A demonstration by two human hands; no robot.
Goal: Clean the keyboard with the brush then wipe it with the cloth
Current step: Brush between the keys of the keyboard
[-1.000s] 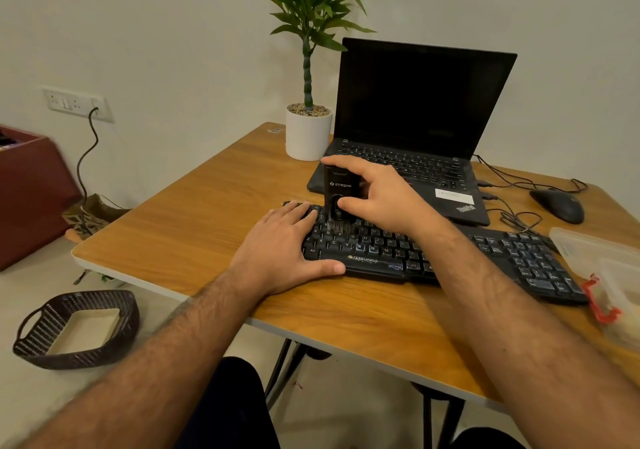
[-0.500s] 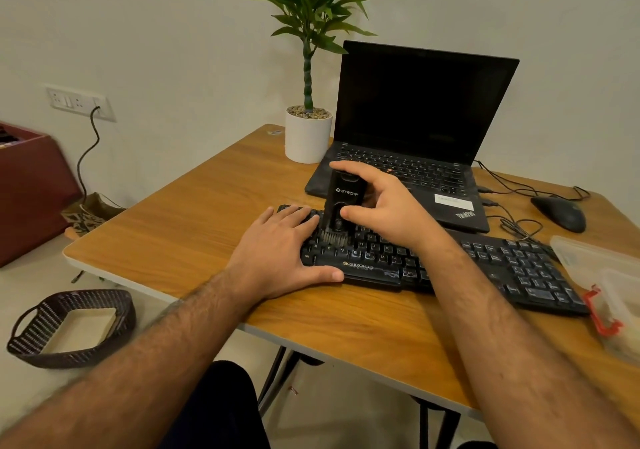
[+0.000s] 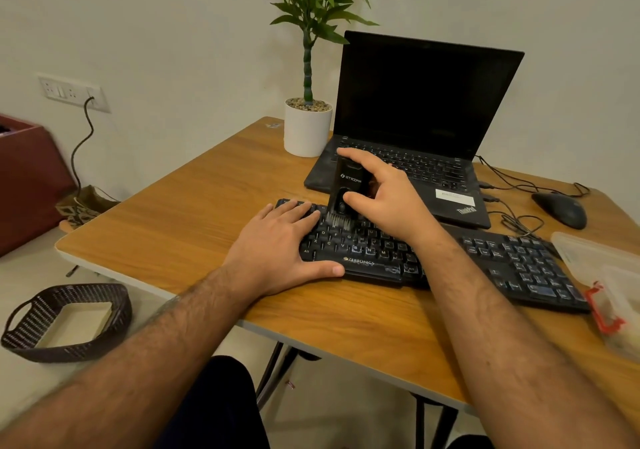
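right hand [image 3: 384,199] grips the upright brush [image 3: 346,195], bristles on the keyboard [image 3: 433,258] left end; unbrushed keys stretch rightward; left hand [image 3: 277,251] lies flat, steadying.

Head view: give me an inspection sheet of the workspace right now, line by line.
Surface: wooden table.
Job's things: brush upright, bristles on the keyboard; cloth not seen.
Clutter: laptop, potted plant, mouse, plastic container.
Grippers: right hand grips the brush; left hand rests flat on the keyboard's left end.
Cables: loose wires beside the laptop; cord from the wall socket.
Surroundings: woven basket on the floor.
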